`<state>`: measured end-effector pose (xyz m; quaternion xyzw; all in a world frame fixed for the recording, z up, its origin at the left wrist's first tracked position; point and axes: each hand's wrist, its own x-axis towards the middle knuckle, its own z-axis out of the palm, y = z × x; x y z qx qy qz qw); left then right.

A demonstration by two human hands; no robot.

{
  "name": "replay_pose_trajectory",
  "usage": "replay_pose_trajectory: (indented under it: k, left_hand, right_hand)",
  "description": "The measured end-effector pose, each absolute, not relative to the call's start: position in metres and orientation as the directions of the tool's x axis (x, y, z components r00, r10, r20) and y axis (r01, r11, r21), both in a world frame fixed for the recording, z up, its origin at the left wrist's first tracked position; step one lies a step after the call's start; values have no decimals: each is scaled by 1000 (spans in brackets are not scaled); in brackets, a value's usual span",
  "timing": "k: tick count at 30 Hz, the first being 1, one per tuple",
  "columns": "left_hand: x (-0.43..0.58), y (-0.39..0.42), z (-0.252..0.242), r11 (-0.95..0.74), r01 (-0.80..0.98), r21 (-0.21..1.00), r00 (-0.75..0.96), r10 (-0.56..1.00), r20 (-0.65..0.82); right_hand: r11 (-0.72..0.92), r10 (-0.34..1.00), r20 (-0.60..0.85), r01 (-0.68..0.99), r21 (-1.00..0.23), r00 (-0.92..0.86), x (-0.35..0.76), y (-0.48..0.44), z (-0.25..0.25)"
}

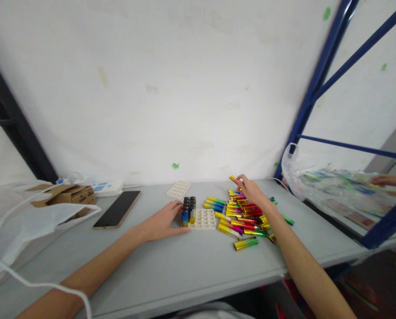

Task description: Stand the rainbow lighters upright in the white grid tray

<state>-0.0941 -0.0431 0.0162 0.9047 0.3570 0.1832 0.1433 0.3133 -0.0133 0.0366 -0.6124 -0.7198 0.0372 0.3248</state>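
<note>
A white tray with rows of round holes (206,219) lies on the table, several lighters with black tops (189,210) standing upright at its left end. My left hand (162,221) grips that end, thumb along the front and fingers around the back. To the right spreads a loose pile of shiny lighters (247,212) in gold, red, green and purple. Above the pile's far side, my right hand (249,189) pinches a gold lighter (233,178) between thumb and fingers. A few yellow and blue lighters (214,204) lie just behind the tray.
Behind stands a second white holed tray (178,189) near the wall. A phone (118,209), a cardboard box (73,197) and plastic bags (21,221) with a white cable occupy the left. Blue shelf posts (312,97) rise at right; beyond them another person's hand (382,180) reaches over plastic-wrapped goods.
</note>
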Motion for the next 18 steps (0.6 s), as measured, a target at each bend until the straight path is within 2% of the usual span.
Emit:
replay_pose_trajectory:
  k: [4, 8, 13, 18]
  left_hand:
    - [-95, -42, 14, -709, 599, 372, 683, 695, 226]
    - [-96, -40, 12, -711, 583, 392, 684, 691, 236]
    - [-97, -39, 10, -721, 563, 404, 687, 680, 257]
    - [-98, -39, 9, -726, 551, 412, 694, 673, 257]
  right_hand:
    - [406, 843, 537, 633, -659, 18, 291, -20, 48]
    - [409, 880, 461, 310, -859, 117, 265, -27, 53]
    - [365, 917, 387, 181, -913, 101, 241, -30, 45]
    - [320, 938, 312, 36, -947, -150, 222, -38, 39]
